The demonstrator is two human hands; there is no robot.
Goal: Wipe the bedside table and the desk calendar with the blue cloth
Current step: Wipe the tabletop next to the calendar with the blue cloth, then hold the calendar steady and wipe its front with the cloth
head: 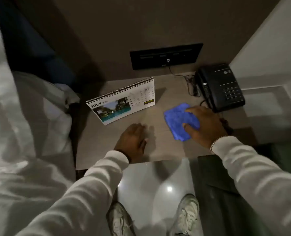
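The grey bedside table (97, 143) fills the middle of the view. A spiral-bound desk calendar (122, 101), open at July with a pool photo, stands tilted on the table's back left. My right hand (206, 123) presses a folded blue cloth (178, 120) flat on the tabletop, right of the calendar, fingers over the cloth's right side. My left hand (132, 142) rests palm down on the bare table near the front edge, holding nothing, fingers spread a little.
A black telephone (221, 87) sits at the table's back right, its cord (190, 86) trailing to a dark wall panel (165, 55). White bedding (22, 125) lies to the left. A shiny floor (151, 181) and my shoes (187, 212) are below the front edge.
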